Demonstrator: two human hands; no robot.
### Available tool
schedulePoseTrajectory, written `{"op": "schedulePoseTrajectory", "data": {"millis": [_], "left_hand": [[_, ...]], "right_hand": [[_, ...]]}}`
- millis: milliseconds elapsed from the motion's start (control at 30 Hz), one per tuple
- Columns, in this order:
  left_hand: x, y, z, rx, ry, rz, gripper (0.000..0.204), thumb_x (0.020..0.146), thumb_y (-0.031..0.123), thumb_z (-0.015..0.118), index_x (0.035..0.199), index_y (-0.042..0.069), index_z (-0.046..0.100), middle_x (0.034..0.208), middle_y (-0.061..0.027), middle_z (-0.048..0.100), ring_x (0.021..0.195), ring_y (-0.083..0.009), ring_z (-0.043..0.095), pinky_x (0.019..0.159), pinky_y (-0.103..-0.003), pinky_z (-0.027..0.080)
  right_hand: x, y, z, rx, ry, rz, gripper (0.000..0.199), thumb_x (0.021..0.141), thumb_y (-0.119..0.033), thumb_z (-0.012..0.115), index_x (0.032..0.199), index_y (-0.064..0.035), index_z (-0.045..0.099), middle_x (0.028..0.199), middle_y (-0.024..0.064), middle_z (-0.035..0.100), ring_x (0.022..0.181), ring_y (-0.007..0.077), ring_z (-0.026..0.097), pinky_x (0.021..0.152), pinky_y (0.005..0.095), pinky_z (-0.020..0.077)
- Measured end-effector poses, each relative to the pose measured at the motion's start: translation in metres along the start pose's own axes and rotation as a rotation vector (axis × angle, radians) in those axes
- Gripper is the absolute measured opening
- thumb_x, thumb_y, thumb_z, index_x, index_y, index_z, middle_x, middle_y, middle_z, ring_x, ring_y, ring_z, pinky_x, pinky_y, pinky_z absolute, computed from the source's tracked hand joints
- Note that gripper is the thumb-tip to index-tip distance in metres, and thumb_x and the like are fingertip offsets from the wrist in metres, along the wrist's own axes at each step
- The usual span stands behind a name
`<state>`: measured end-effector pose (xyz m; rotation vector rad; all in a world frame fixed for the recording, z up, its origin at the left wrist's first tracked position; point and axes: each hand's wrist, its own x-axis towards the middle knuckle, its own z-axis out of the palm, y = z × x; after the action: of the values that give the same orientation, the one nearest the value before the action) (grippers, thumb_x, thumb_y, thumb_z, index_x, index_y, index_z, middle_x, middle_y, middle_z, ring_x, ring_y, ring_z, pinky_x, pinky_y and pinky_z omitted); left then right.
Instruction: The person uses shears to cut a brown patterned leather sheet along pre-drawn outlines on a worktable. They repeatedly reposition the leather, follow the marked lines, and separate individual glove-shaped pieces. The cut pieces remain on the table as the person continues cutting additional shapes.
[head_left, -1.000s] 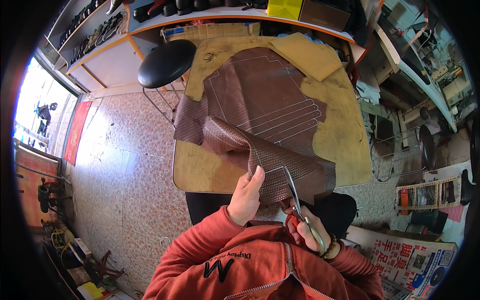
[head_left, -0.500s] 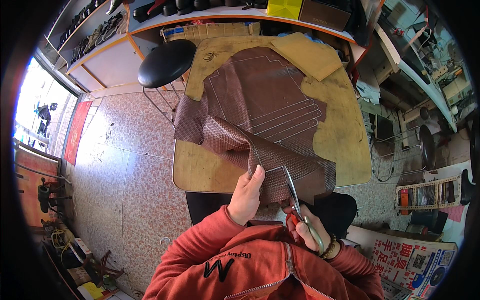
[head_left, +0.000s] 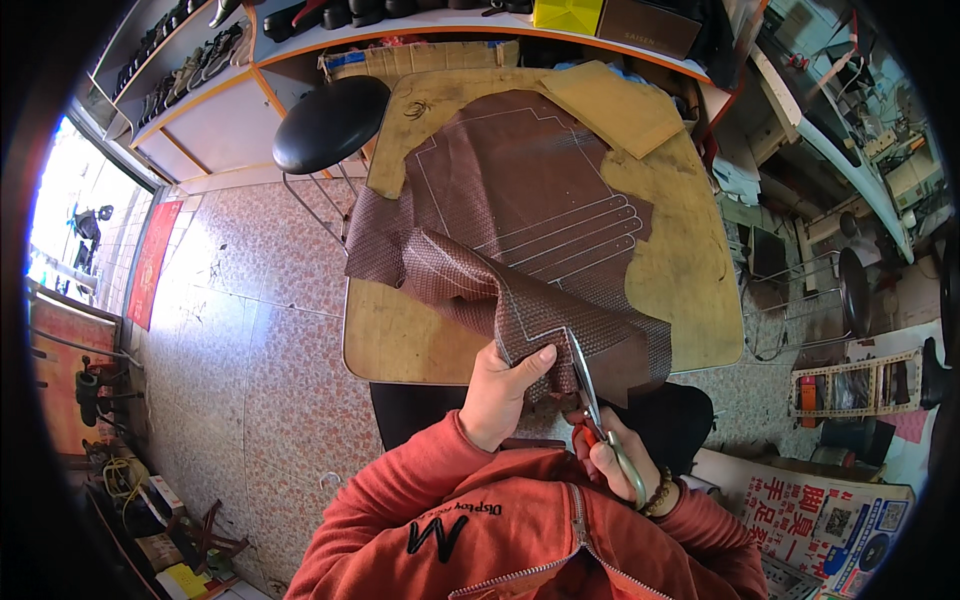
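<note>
A large brown leather sheet [head_left: 520,180] with a woven texture and white marked lines lies over the wooden table [head_left: 690,290]. Its near part is folded up and hangs over the front edge. My left hand [head_left: 502,390] pinches that near edge, thumb on top and fingers underneath. Just right of it, my right hand [head_left: 622,462] is wrapped round the handles of a pair of scissors [head_left: 583,375], one red and one greenish. The blades point away from me, with the leather at them and their tips near a corner of a white line.
A tan sheet [head_left: 615,105] lies at the table's far right corner. Left of the table stands a black round stool [head_left: 332,125]. Shelves of shoes [head_left: 200,65] run along the back, and a printed board [head_left: 810,510] lies at the lower right.
My left hand has shifted slightly right along the leather, its thumb now closer to the scissors. The near leather edge has bunched a little; the scissors stay almost in place.
</note>
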<state>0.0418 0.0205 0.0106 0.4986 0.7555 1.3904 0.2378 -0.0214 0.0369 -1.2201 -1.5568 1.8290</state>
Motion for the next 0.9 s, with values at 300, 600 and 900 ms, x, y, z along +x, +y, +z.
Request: {"op": "schedulePoseTrajectory", "data": {"millis": [300, 600, 900], "left_hand": [[0.0, -0.001, 0.003, -0.016, 0.011, 0.011, 0.02, 0.092, 0.004, 0.063, 0.112, 0.0, 0.062, 0.106, -0.0021, 0.066, 0.095, -0.0104, 0.059, 0.087, -0.027, 0.047], [0.0, -0.001, 0.005, -0.022, 0.018, 0.001, 0.019, 0.091, 0.002, 0.062, 0.11, 0.002, 0.063, 0.104, -0.0045, 0.068, 0.089, -0.0129, 0.064, 0.08, -0.029, 0.053], [-0.003, 0.001, 0.007, -0.018, 0.031, -0.013, 0.017, 0.092, 0.005, 0.063, 0.109, 0.002, 0.061, 0.099, -0.0016, 0.066, 0.085, -0.0091, 0.06, 0.075, -0.025, 0.05]], "right_hand": [[0.0, -0.001, -0.001, -0.021, 0.009, 0.019, 0.079, 0.089, -0.067, 0.049, 0.126, 0.0038, 0.044, 0.077, 0.0015, 0.051, 0.062, 0.0072, 0.045, 0.055, 0.0219, 0.0386], [-0.002, 0.008, -0.006, -0.054, 0.014, -0.034, 0.056, 0.096, -0.046, 0.054, 0.129, -0.0014, 0.046, 0.071, 0.0031, 0.056, 0.061, 0.012, 0.054, 0.058, 0.0273, 0.0454], [-0.004, 0.008, -0.004, 0.002, 0.031, -0.009, 0.052, 0.097, -0.043, 0.055, 0.127, -0.0006, 0.049, 0.068, 0.0004, 0.053, 0.059, 0.0069, 0.049, 0.055, 0.0245, 0.0429]]}}
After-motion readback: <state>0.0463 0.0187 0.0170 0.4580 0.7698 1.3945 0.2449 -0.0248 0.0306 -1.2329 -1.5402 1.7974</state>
